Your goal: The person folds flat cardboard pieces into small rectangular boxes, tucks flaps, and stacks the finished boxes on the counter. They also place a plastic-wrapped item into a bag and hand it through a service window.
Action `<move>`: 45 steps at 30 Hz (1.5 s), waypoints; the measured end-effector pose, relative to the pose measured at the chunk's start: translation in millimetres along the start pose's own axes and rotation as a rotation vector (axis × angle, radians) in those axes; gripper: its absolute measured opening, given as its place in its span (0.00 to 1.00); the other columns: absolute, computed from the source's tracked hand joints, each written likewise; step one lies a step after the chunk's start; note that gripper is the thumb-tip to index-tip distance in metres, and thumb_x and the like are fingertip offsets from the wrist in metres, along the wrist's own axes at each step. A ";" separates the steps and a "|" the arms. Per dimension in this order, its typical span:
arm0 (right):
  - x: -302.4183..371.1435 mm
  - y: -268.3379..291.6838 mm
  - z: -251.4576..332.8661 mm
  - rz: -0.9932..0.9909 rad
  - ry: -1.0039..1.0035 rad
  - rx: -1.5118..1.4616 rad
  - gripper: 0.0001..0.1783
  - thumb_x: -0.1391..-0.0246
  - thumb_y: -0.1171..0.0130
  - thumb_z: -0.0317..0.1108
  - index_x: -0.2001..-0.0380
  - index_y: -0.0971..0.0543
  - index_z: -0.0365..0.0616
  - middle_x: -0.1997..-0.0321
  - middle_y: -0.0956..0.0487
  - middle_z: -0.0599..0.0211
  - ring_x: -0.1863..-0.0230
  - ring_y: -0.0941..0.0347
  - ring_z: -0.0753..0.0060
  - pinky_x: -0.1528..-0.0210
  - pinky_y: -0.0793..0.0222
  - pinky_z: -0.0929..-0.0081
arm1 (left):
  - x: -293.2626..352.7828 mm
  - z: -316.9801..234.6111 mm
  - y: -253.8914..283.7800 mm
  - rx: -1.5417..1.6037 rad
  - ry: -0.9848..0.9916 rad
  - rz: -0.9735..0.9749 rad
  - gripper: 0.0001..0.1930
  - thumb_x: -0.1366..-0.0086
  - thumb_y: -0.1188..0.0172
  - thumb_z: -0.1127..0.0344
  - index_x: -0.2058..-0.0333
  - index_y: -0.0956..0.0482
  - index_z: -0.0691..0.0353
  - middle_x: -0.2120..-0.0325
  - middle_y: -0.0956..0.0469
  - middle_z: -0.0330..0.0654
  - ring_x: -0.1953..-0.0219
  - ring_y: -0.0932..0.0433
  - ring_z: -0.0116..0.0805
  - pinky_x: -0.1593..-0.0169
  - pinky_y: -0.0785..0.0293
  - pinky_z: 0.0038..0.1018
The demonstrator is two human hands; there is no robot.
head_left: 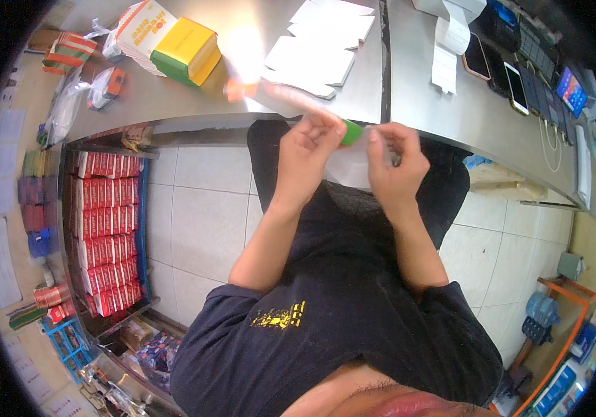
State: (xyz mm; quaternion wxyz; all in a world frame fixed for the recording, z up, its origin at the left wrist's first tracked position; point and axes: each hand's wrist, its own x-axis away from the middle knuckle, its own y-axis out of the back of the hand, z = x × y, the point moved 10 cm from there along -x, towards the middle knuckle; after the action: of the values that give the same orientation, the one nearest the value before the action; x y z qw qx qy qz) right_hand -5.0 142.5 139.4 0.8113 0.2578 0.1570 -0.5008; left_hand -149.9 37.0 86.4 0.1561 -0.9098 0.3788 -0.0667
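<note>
Our dark shirt [367,313], with a yellow print on its chest, fills the foreground. Our left hand [306,154] pinches a blurred card piece [298,101] with a green end, fingers narrow around it, near the front edge of the table [235,31]. Our right hand [399,165] has its fingers bent beside a whitish sheet [346,168]; we cannot tell whether they grip it. Yellow and green cartons [188,53] lie stacked on the table, left of flat white pieces [322,55].
</note>
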 end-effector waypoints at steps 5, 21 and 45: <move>-3.7 -3.0 -22.7 -0.001 -0.217 -0.224 0.09 0.36 0.33 0.32 0.66 0.19 0.35 0.55 0.13 0.54 0.58 0.17 0.76 0.59 0.20 0.77 | 17.8 20.3 -8.1 0.031 0.024 0.084 0.13 0.27 0.38 0.70 0.49 0.21 0.72 0.53 0.17 0.51 0.52 0.15 0.44 0.49 0.14 0.40; 1.9 -24.4 -21.3 0.173 -0.221 -0.385 0.07 0.38 0.33 0.28 0.70 0.18 0.37 0.49 0.19 0.58 0.50 0.22 0.73 0.45 0.27 0.73 | 21.5 26.9 -8.9 0.182 0.160 0.043 0.15 0.25 0.43 0.70 0.43 0.24 0.69 0.46 0.21 0.51 0.46 0.18 0.44 0.47 0.15 0.39; -2.8 8.3 -63.0 0.079 -0.408 -0.063 0.09 0.36 0.34 0.27 0.57 0.17 0.31 0.65 0.15 0.68 0.65 0.22 0.83 0.62 0.27 0.81 | 48.9 -77.9 -3.6 -0.830 -0.628 -0.345 0.20 0.41 0.28 0.77 0.52 0.25 0.66 0.64 0.22 0.44 0.56 0.19 0.31 0.55 0.23 0.21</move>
State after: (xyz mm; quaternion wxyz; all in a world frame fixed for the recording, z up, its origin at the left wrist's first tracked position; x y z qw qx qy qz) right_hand 1.3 183.8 91.4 0.8528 0.1313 -0.0052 -0.5054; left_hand -131.7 -13.5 161.2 -0.1236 -0.9201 0.1538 0.3383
